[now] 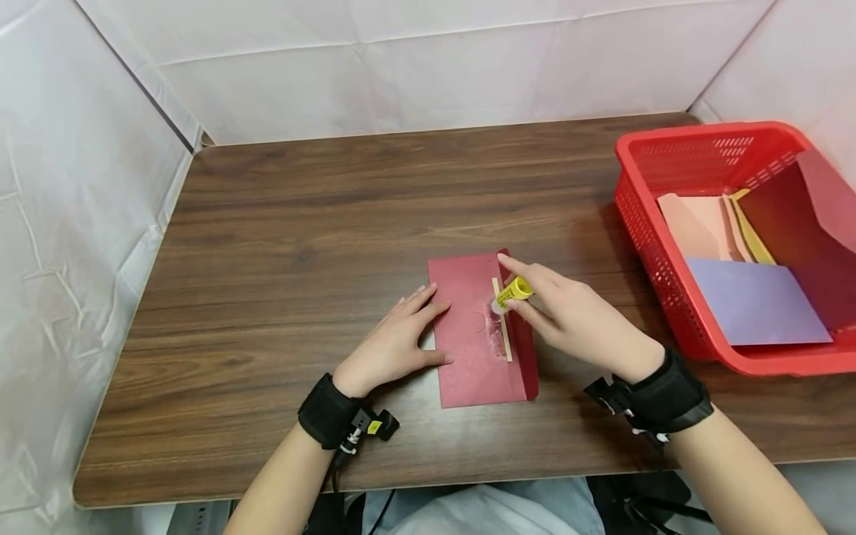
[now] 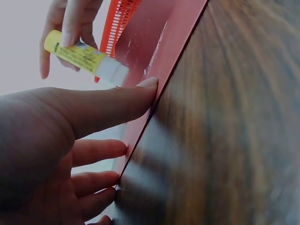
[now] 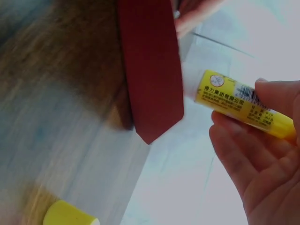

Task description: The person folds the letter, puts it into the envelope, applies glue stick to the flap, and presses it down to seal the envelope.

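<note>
Nearest the lens, the left hand [image 1: 394, 342] lies flat with straight fingers pressing the left edge of the red paper [image 1: 471, 349] onto the brown surface [image 1: 281, 245]. Just right of it, the right hand [image 1: 575, 319] has its grip closed around a yellow glue stick [image 1: 513, 292], the white tip touching the paper beside a pale strip [image 1: 503, 327]. Further right stands a red basket [image 1: 652, 260] with coloured sheets [image 1: 756, 301].

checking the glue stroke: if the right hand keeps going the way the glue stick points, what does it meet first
Probably the red paper: the right hand aims the glue stick down-left, its white tip at or just above the sheet beside the pale strip.
</note>
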Demonstrator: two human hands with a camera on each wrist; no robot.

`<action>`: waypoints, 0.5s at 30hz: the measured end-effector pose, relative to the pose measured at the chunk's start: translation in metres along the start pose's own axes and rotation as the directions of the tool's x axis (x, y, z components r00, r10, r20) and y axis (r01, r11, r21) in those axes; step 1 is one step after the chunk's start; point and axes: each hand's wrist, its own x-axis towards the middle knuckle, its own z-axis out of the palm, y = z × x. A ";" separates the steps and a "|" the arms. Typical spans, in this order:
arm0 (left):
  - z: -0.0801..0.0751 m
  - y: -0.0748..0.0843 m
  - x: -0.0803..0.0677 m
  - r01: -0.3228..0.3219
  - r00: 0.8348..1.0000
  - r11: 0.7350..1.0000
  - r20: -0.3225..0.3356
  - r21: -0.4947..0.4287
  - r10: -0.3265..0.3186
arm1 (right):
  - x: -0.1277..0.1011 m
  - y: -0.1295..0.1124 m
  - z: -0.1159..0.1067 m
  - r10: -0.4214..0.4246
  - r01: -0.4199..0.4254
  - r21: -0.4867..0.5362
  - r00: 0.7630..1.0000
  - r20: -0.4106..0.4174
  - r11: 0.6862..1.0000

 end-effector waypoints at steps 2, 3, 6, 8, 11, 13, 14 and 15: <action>0.000 0.000 0.000 0.002 1.000 1.000 0.000 -0.001 -0.002 | -0.001 0.000 -0.001 0.006 -0.006 -0.003 1.000 -0.012 1.000; 0.000 0.000 0.000 0.004 1.000 1.000 0.000 -0.001 -0.004 | -0.001 0.000 -0.001 0.005 -0.006 -0.007 1.000 -0.007 1.000; 0.000 0.000 0.000 0.006 1.000 1.000 0.002 0.002 -0.006 | -0.002 -0.001 0.001 -0.005 0.006 -0.019 1.000 0.024 1.000; 0.000 0.000 0.000 0.002 1.000 1.000 0.001 0.005 -0.002 | -0.002 -0.003 0.004 -0.006 0.007 -0.027 0.999 0.038 1.000; 0.000 0.001 0.000 -0.003 1.000 1.000 -0.002 0.007 0.003 | 0.000 -0.004 0.007 -0.001 0.002 -0.025 0.999 0.052 1.000; 0.000 0.001 0.000 -0.006 1.000 1.000 -0.006 0.007 0.006 | 0.001 -0.005 0.010 -0.002 0.002 -0.013 0.999 0.053 1.000; -0.001 0.001 0.000 -0.005 1.000 1.000 -0.008 0.008 0.005 | 0.003 -0.005 0.011 -0.007 0.007 -0.005 0.999 0.052 1.000; -0.001 0.002 0.000 -0.003 1.000 1.000 -0.008 0.011 0.003 | 0.004 -0.005 0.012 -0.015 0.015 0.003 0.999 0.048 1.000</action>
